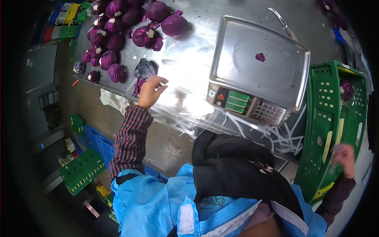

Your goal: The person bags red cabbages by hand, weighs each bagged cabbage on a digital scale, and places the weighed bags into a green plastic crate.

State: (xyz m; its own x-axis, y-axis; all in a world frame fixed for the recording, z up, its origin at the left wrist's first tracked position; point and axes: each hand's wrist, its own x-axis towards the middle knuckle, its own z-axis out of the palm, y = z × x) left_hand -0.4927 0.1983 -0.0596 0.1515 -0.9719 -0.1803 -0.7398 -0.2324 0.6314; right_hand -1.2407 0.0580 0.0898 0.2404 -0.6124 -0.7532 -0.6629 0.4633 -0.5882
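Purple cabbages [116,41] lay clustered on the metal counter [205,15], toward its left end. From where I stood, the person's left hand [151,93] was beside some loose cabbage leaves [144,69], its grip slightly apart. The right hand [342,158], blurred, was by a green crate [325,102]; whether its grip was closed I couldn't tell. Between cabbages and crate sat a digital scale [256,75], one purple scrap [260,57] on it.

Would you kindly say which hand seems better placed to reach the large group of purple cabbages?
Probably the left hand: it is near those cabbages, whereas the right hand is by the green crate, beyond the scale.
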